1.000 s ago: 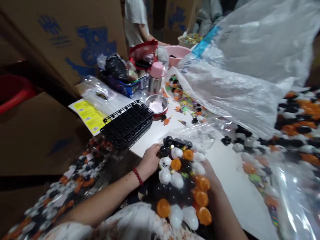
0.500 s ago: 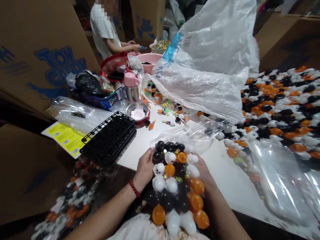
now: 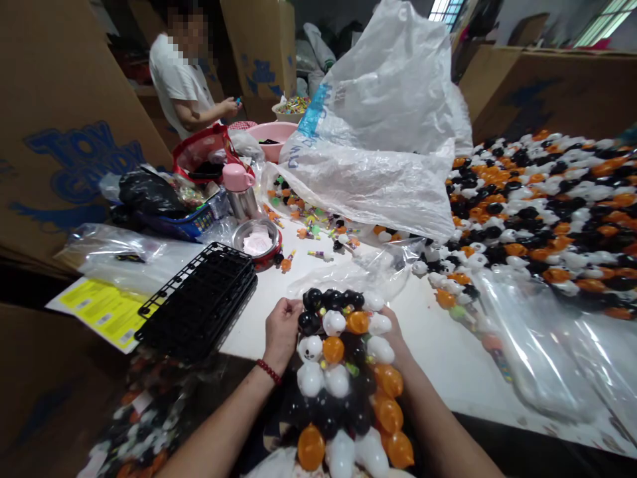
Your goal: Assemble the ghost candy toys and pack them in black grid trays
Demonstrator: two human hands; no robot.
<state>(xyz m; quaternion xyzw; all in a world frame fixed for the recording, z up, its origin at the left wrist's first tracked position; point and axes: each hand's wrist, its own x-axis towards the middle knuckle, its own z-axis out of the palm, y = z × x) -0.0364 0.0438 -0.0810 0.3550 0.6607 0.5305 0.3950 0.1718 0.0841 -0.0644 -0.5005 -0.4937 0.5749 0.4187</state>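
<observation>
A clear plastic bag packed with black, white and orange ball-headed toys point(image 3: 333, 350) rests upright at my lap, against the table's front edge. One white head shows a printed skull-like face, and bits of coloured candy show between the heads. My left hand point(image 3: 283, 328) is closed, pinching the bag's upper left edge; a dark red bead bracelet circles that wrist. At the upper right side my right hand point(image 3: 394, 332) grips the bag, its fingers mostly hidden behind the toys. Beyond the bag's top, thin clear film point(image 3: 348, 275) lies on the white table point(image 3: 239, 335).
Black plastic racks point(image 3: 199, 299) are stacked at left over yellow label sheets point(image 3: 102, 315). Behind stand a pink-lidded flask point(image 3: 239, 189) and a metal bowl point(image 3: 256, 240). A large white sack point(image 3: 373, 172) spills toys; a big toy heap point(image 3: 542, 206) and clear bags point(image 3: 532, 352) lie right. A person point(image 3: 182, 79) works behind.
The view has turned slightly right and up, so surroundings sit further left. Both hands keep their hold on the bag. The person at the back has raised their hands.
</observation>
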